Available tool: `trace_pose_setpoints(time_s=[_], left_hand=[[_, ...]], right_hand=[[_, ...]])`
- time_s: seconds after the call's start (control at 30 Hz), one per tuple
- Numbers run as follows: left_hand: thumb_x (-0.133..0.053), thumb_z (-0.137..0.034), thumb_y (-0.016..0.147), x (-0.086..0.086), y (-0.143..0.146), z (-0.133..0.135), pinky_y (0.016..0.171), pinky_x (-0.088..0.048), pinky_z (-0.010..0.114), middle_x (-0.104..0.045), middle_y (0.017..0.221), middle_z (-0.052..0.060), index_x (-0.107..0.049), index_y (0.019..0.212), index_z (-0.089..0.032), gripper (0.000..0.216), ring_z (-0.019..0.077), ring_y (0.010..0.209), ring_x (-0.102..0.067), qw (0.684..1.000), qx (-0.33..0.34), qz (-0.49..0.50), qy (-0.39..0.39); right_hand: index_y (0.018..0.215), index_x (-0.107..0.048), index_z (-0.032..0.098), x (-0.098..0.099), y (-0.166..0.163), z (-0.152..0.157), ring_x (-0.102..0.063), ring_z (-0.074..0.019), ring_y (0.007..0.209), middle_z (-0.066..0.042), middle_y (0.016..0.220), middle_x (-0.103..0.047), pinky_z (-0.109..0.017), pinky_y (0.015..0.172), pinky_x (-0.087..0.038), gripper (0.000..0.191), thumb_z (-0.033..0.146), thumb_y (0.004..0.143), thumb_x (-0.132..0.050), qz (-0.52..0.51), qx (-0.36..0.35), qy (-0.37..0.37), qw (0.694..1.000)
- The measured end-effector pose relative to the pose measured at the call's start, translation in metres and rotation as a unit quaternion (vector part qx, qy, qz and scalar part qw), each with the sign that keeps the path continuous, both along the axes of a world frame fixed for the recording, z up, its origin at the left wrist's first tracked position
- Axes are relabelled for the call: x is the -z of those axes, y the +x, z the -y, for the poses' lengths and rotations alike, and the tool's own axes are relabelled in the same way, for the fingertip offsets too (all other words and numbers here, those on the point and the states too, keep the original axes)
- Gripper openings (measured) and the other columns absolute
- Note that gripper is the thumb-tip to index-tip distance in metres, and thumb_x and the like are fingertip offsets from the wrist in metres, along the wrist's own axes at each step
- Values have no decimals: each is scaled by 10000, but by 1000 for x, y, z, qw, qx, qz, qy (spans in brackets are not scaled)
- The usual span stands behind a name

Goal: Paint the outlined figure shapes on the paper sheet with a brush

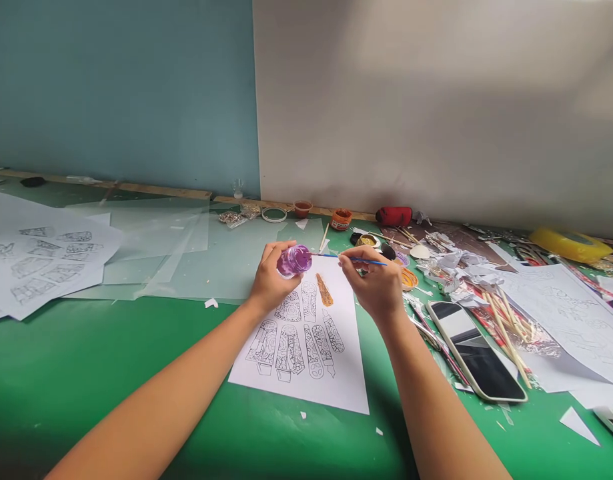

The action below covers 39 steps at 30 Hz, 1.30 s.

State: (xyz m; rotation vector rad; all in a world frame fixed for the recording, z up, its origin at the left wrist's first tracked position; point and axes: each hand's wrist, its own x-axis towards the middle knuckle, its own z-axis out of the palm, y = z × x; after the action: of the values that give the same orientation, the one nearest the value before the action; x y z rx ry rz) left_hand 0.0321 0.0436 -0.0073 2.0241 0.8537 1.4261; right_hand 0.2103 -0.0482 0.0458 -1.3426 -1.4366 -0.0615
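My left hand (269, 280) is closed around a small purple paint jar (294, 260), tilted with its mouth toward the right. My right hand (373, 283) pinches a thin blue-handled brush (353, 259) whose tip reaches the jar's mouth. Both hands hover over a white sheet (331, 373) printed with black patterned outlines on the green table (136, 373). One outline (325, 291) on the sheet is filled in orange-brown.
Clear plastic sheets (186, 247) and more printed papers (41, 257) lie to the left. Small paint pots (341, 219), a red roll (393, 215), wooden sticks (506, 333), crumpled paper and two phones (476, 353) crowd the right. A yellow dish (569, 244) sits far right. A wall stands behind.
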Motion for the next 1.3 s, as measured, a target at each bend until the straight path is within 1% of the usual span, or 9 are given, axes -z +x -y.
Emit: trace_pose_setpoints(time_s=[0.23,0.43,0.63,0.83,1.03,1.17,1.3], left_hand=[[-752,-64,647,0,0,1,977,-546,392,-605,1185,55,-623,1182,-252,582,229,1106,-648,1000,-2,1,-7],[-742,-60,644,1,0,0,960,-553,393,-598,1178,50,-624,1184,-266,590,224,1087,-653,1000,-1,8,-14],[-746,-66,650,0,-1,0,987,-543,393,-601,1185,51,-623,1186,-263,584,229,1113,-647,1000,0,10,-15],[-752,-67,643,1,-1,-1,967,-551,381,-605,1172,56,-624,1187,-244,586,231,1111,-648,1000,-9,7,-9],[-738,-68,653,1,-1,-1,985,-540,379,-604,1184,59,-623,1184,-239,569,230,1124,-642,1000,-2,4,-12],[-737,-63,656,-1,0,1,976,-543,375,-605,1187,58,-618,1190,-241,576,224,1114,-643,1000,5,1,-8],[-732,-54,653,-2,0,2,961,-549,363,-605,1179,51,-616,1191,-246,584,208,1073,-651,1000,11,-8,-6]], right_hand=[[756,-686,225,2,-3,-1,-708,-142,606,-7,742,-745,-281,624,-609,113,273,814,-602,-40,-27,-10,999],[744,-693,226,3,-2,-4,-714,-152,692,-20,776,-747,-320,713,-649,115,266,800,-602,-52,-56,-2,997],[728,-700,223,2,3,-3,-702,-156,700,-21,758,-738,-329,704,-649,112,244,789,-609,-60,-77,-1,995],[747,-710,219,2,7,0,-706,-159,670,-19,744,-737,-347,719,-644,93,278,769,-642,-94,-58,-24,994],[724,-686,207,1,2,2,-722,-177,615,-23,678,-716,-311,609,-616,125,323,757,-654,-150,-49,-41,987],[727,-671,205,0,-2,0,-716,-169,577,-26,659,-726,-276,554,-575,150,343,776,-640,-139,-41,-47,988],[712,-659,220,3,0,-3,-713,-169,572,-18,648,-731,-278,566,-561,184,382,797,-642,-116,-10,-44,992]])
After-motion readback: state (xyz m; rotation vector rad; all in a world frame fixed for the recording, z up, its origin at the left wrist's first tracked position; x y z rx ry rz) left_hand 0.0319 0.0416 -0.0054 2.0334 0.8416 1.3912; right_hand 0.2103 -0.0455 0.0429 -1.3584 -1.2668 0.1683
